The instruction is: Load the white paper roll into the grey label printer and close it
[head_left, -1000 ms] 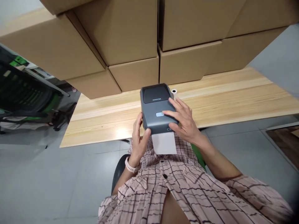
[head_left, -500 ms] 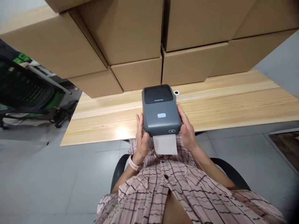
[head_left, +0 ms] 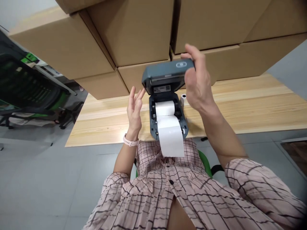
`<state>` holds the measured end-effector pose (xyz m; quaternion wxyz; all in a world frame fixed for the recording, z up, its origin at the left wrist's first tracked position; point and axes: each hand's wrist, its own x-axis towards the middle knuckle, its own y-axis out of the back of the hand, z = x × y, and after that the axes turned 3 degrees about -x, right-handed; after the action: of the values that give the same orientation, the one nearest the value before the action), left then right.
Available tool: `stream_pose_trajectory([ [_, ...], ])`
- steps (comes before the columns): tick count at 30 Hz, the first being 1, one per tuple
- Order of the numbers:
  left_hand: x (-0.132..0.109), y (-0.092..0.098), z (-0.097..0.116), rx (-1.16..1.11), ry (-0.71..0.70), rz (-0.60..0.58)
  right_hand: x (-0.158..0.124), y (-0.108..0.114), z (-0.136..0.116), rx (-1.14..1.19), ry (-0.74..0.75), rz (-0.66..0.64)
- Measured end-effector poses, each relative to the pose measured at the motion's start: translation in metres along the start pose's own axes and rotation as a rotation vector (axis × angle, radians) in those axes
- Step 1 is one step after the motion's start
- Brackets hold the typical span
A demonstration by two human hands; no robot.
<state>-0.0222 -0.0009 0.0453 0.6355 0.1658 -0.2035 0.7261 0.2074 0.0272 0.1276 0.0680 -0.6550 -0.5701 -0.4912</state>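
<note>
A dark grey label printer point(head_left: 153, 129) stands at the table's front edge with its lid point(head_left: 165, 68) swung up. Inside lies a white label roll point(head_left: 165, 108), and its paper strip point(head_left: 171, 142) runs out over the front edge and hangs above my lap. My right hand point(head_left: 200, 81) holds the lid's right corner, thumb in front and fingers partly behind it. My left hand point(head_left: 135, 110) is raised left of the printer, fingers stretched and apart, its fingertips close to the lid's left corner; I cannot tell whether they touch.
Stacked cardboard boxes point(head_left: 144, 35) line the back of the wooden table point(head_left: 249, 105). A small white roll point(head_left: 183, 98) stands just right of the printer. An office chair point(head_left: 28, 86) is on the floor at the left.
The printer's lid has gone from closed to raised, with my right hand moving up along with it. My left hand has left the printer's side and risen, fingers now spread.
</note>
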Motion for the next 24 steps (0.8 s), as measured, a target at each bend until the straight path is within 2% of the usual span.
stream_pose_trajectory([
  [2, 0.004, 0.002, -0.010, 0.056, 0.095, -0.015, 0.023, -0.003, 0.002, -0.027, -0.062, -0.005],
  [6, -0.008, 0.004, -0.026, 0.238, 0.335, -0.105, 0.061, -0.009, 0.012, -0.076, -0.147, -0.061],
  [11, -0.013, 0.000, -0.023, 0.461, 0.427, -0.180, 0.093, -0.015, 0.035, -0.043, -0.230, -0.183],
  [13, -0.009, -0.001, -0.017, 0.545, 0.451, -0.210, 0.091, -0.013, 0.037, -0.048, -0.212, -0.204],
  [17, -0.001, -0.004, -0.003, 0.630, 0.509, -0.305, 0.054, -0.005, 0.020, -0.208, 0.028, 0.019],
  [18, 0.000, -0.004, 0.001, 0.645, 0.518, -0.332, 0.041, -0.003, 0.015, -0.245, 0.074, -0.002],
  [19, 0.002, -0.004, 0.003, 0.658, 0.522, -0.358, 0.030, -0.003, 0.012, -0.266, 0.096, -0.107],
  [21, 0.005, -0.005, 0.008, 0.675, 0.525, -0.394, 0.013, -0.005, 0.012, -0.275, 0.095, -0.492],
  [23, 0.007, -0.006, 0.011, 0.676, 0.528, -0.405, 0.008, -0.012, 0.019, -0.292, 0.063, -0.891],
  [24, 0.007, -0.006, 0.012, 0.673, 0.527, -0.412, 0.009, -0.017, 0.024, -0.310, 0.049, -1.039],
])
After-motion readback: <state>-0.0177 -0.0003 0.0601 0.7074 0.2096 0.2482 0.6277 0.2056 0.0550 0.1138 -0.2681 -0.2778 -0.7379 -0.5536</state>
